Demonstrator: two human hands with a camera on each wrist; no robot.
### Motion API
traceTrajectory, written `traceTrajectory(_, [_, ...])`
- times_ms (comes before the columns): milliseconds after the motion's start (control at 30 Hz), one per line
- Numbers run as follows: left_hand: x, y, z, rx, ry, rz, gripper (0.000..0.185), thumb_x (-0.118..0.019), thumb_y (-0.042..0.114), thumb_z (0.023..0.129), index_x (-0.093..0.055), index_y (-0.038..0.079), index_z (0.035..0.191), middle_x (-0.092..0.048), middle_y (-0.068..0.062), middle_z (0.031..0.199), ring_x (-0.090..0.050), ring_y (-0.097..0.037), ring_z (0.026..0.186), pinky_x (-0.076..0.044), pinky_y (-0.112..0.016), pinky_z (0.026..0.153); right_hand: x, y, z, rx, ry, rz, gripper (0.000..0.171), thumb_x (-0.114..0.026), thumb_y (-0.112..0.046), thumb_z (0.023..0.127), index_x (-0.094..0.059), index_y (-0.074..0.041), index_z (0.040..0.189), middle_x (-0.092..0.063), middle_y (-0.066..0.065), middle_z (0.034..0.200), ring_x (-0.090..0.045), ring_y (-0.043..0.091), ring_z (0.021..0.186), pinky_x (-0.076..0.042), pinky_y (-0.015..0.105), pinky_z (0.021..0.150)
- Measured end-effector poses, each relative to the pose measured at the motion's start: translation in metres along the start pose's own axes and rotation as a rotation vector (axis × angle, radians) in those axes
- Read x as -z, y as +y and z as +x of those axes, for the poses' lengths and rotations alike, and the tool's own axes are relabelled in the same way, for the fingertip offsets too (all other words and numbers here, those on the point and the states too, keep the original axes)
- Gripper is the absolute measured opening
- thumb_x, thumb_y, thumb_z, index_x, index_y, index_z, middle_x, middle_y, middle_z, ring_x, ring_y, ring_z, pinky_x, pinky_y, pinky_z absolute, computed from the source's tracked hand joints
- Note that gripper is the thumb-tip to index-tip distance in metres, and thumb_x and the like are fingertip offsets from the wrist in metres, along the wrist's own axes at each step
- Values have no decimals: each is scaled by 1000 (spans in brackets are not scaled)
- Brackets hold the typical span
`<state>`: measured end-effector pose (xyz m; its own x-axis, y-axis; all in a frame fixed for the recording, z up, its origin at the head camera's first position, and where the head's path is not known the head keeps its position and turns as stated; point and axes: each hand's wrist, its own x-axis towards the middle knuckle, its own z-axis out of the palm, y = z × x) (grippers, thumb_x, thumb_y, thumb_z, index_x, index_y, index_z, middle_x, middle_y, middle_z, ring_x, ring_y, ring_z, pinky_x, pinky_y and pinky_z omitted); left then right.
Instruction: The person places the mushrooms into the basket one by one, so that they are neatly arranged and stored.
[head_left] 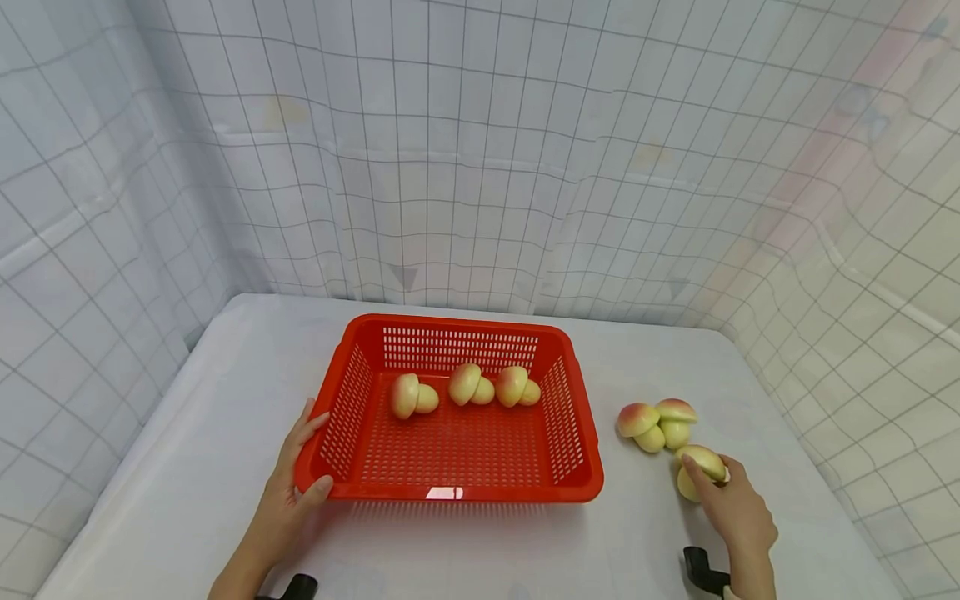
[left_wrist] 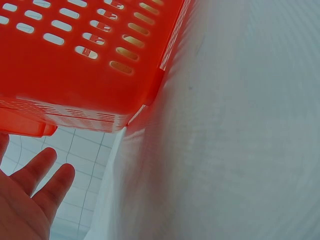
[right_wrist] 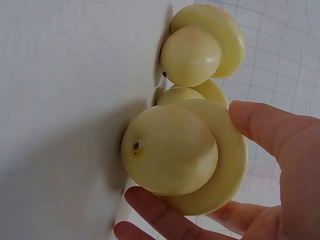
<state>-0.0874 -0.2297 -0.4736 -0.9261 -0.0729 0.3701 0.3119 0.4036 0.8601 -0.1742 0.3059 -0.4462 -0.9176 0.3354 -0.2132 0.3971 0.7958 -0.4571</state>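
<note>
So the right hand [head_left: 738,510] has its fingers and thumb curled round the cap of a pale yellow-green toy mushroom with a pink blush [head_left: 699,471], which sits on the white counter [head_left: 480,550] just right of the red perforated plastic basket [head_left: 457,492]. Two more of the same mushrooms [head_left: 658,423] lie touching each other just behind it. Three others are already lined up along the far side of the basket floor.

The left hand [head_left: 294,487] is fairly open, thumb on the near rim and fingers along the basket's left wall, steadying it.

Biggest risk imo: these things look smooth and rounded, and the wrist view shows the grip only catching the cap edge, so it could squirt out or roll away. Lifting could also bump the two neighbours and send them rolling toward the counter edge. And a light basket could slide if the left hand pushes unevenly.
</note>
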Motion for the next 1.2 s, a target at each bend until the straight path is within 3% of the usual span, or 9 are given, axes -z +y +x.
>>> traceTrajectory(633, [1, -2, 0, -11, -3, -9, 72, -57, 3, 83, -28, 14, 148, -8, 3, 158, -19, -6, 137, -36, -12, 89, 0, 8, -1, -10, 58, 113, 98, -44, -74, 82, -28, 0, 143, -49, 30, 128, -49, 50, 106, -41, 55, 73])
traceTrajectory(1200, [1, -1, 0, -14, -1, 3, 72, -57, 4, 84, -28, 15, 148, -9, 3, 158, -20, -6, 136, -36, -12, 89, 3, 3, -8, -11, 211, 201, 90, -54, -68, 81, -36, -4, 142, -59, 26, 112, -55, 42, 95, -40, 44, 62])
